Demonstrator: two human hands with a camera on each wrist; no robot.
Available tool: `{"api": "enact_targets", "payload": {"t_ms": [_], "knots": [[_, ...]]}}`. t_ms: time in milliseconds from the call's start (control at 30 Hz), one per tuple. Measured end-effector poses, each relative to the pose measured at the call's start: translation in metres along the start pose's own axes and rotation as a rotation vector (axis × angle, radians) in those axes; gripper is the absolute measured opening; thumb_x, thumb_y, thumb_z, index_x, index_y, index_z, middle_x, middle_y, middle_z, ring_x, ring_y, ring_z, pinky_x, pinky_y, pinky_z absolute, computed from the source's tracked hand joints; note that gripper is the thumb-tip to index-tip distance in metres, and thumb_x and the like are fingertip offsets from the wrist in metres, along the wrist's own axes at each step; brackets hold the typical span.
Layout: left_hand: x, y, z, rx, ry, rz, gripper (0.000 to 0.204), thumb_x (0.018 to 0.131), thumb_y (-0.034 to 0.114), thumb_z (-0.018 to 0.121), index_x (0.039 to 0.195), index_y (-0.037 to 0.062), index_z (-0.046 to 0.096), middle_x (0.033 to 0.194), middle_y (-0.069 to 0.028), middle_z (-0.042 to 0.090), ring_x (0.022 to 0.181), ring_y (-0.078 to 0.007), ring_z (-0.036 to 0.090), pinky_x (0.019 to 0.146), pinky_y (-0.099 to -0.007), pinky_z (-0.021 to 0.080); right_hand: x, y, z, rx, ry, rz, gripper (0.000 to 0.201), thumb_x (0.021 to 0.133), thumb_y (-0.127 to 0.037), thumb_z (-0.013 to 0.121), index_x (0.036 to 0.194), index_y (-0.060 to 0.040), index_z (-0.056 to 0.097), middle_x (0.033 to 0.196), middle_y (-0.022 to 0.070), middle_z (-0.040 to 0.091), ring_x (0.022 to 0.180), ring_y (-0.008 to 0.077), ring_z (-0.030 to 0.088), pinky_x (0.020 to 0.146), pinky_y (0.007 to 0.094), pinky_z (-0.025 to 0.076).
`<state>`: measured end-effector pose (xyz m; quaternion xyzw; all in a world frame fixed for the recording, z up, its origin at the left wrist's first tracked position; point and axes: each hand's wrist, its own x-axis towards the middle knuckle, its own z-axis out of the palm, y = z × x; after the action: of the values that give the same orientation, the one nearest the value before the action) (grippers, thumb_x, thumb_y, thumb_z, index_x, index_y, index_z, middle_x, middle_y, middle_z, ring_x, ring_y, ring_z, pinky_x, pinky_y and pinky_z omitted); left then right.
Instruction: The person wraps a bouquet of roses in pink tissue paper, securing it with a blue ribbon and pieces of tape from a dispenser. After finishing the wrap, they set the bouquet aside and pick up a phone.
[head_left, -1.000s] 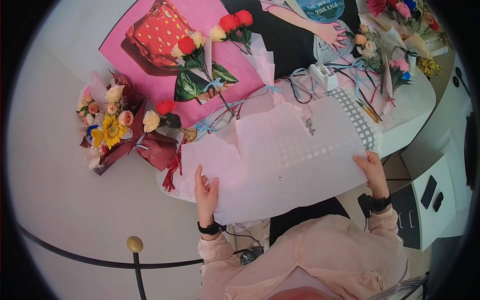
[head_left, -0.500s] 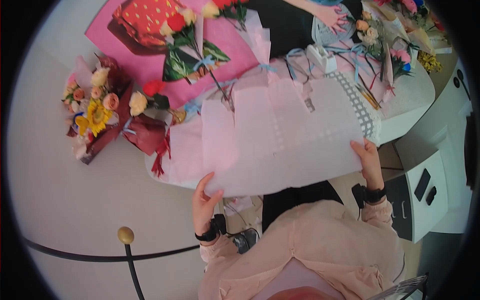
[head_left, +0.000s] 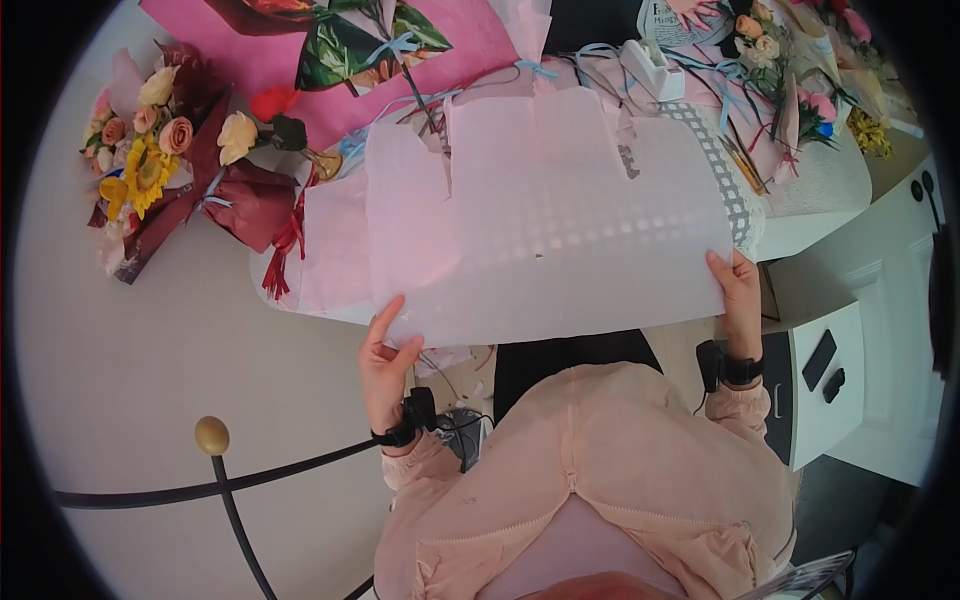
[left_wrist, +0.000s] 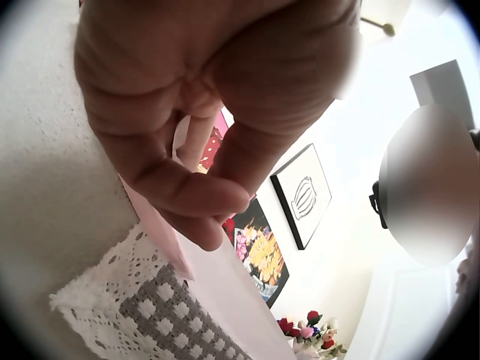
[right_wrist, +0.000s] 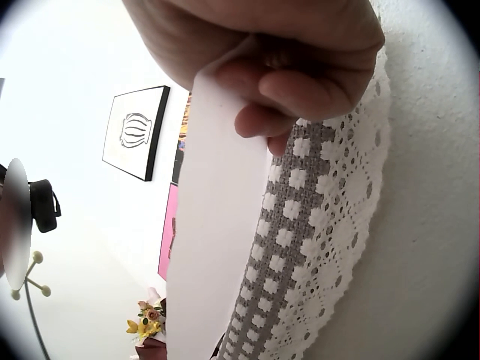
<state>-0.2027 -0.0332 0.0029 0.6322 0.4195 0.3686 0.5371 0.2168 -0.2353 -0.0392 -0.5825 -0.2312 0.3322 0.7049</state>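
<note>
A large sheet of pale, translucent wrapping paper [head_left: 540,220] lies spread between both hands over the near part of the table. The left hand [head_left: 382,365] pinches its near left corner between thumb and fingers. On the other side, the right hand [head_left: 740,290] grips the near right corner, with the fingers curled at its edge. Through the paper shows the grey and white checked pattern of a lace-edged table runner [right_wrist: 285,240], which sticks out along the right side. Pink paper [head_left: 335,240] lies under the sheet's left part.
A dark-red wrapped bouquet [head_left: 150,170] and a cream rose [head_left: 238,138] are at the left. Behind the sheet stand a tape dispenser [head_left: 652,72] and blue ribbon [head_left: 395,45]. More flowers [head_left: 815,110] fill the right back. A white cabinet [head_left: 825,375] stands beyond the right hand.
The head view has tilted down, so the table sits higher in it. The left hand has shifted to the sheet's near corner, which earlier hung below that hand. The right hand keeps its grip.
</note>
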Motion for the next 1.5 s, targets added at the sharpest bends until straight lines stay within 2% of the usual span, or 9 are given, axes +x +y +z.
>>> {"api": "enact_targets", "payload": {"t_ms": [200,400,500,700,900,1067,1133,1433,1500], "knots": [[-0.003,-0.001,0.0,-0.024,0.027,-0.027,0.057,0.078,-0.01,0.066,0.132,0.0036,0.055,0.129,-0.005,0.056,0.066,-0.0026,0.055,0.056,-0.0166,0.045,-0.001,-0.001,0.002,0.021,0.0,0.001,0.017,0.094,-0.014,0.062,0.103,-0.0009,0.067,0.087,0.003,0.07,0.071,0.0057,0.061,0.065,0.021,0.048],[-0.004,0.016,0.015,-0.147,0.144,0.182,0.064,0.08,-0.009,0.064,0.14,0.0055,0.046,0.138,-0.0093,0.046,0.103,-0.0098,0.056,0.083,-0.0216,0.048,-0.006,-0.004,0.009,0.003,-0.057,0.045,0.021,0.092,-0.014,0.063,0.108,-0.0007,0.066,0.092,0.0038,0.07,0.075,0.0069,0.063,0.068,0.022,0.049],[0.0,0.021,0.036,-0.33,0.192,0.343,0.079,0.081,-0.008,0.058,0.15,0.0056,0.022,0.149,-0.0137,0.031,0.132,-0.0226,0.039,0.11,-0.0381,0.031,-0.008,-0.005,0.012,0.022,-0.096,0.065,0.023,0.092,-0.014,0.063,0.11,-0.0004,0.065,0.094,0.0045,0.07,0.076,0.0077,0.063,0.069,0.0224,0.05],[0.005,0.035,0.094,-1.001,0.126,0.451,0.105,0.08,-0.006,0.063,0.153,0.0153,-0.009,0.152,-0.0117,0.024,0.133,-0.0252,0.035,0.112,-0.0424,0.025,-0.015,-0.006,0.01,0.04,-0.154,0.104,0.023,0.091,-0.013,0.063,0.109,-0.0004,0.066,0.095,0.0051,0.07,0.078,0.0087,0.064,0.071,0.0238,0.05],[0.012,0.042,0.134,-0.214,0.405,0.67,0.102,0.081,-0.008,0.061,0.151,0.0099,-0.011,0.148,-0.0169,0.033,0.134,-0.0267,0.037,0.109,-0.0405,0.028,-0.021,-0.007,0.017,0.039,-0.241,0.124,0.022,0.091,-0.011,0.062,0.109,0.0003,0.066,0.095,0.0048,0.07,0.08,0.0094,0.064,0.074,0.0254,0.051],[0.016,0.07,0.146,0.337,-0.443,0.917,0.07,0.078,-0.005,0.056,0.143,0.0021,0.034,0.127,-0.0145,0.058,0.118,-0.0336,0.055,0.103,-0.0462,0.04,-0.027,-0.005,0.026,0.111,-0.253,0.088,0.024,0.092,-0.012,0.06,0.112,0.0005,0.064,0.099,0.0056,0.069,0.084,0.0105,0.064,0.075,0.0258,0.051],[0.014,0.064,0.171,0.411,-0.552,0.986,0.058,0.077,0.002,0.062,0.134,0.0042,0.05,0.134,-0.011,0.053,0.13,-0.0278,0.045,0.11,-0.0459,0.032,-0.031,-0.001,0.028,0.152,-0.253,0.026,0.027,0.093,-0.013,0.058,0.117,0.0003,0.062,0.105,0.0067,0.068,0.087,0.0119,0.064,0.076,0.0265,0.052],[0.004,0.055,0.169,0.512,-0.675,1.024,0.056,0.081,0.022,0.071,0.131,0.0081,0.053,0.133,-0.0087,0.054,0.129,-0.0308,0.046,0.109,-0.0479,0.033,-0.02,0.003,0.017,0.468,-0.356,0.265,0.066,0.101,-0.052,0.034,0.138,0.0022,0.041,0.129,0.0119,0.056,0.118,0.0226,0.054,0.1,0.0375,0.043],[0.007,0.042,0.153,0.491,-0.382,0.964,0.05,0.081,0.019,0.071,0.128,0.0074,0.055,0.125,-0.0104,0.059,0.122,-0.0309,0.052,0.103,-0.0445,0.038,-0.021,0.004,0.018,0.408,-0.256,0.247,0.057,0.101,-0.044,0.042,0.134,0.002,0.046,0.124,0.0114,0.059,0.111,0.0203,0.058,0.095,0.0351,0.046]]}}
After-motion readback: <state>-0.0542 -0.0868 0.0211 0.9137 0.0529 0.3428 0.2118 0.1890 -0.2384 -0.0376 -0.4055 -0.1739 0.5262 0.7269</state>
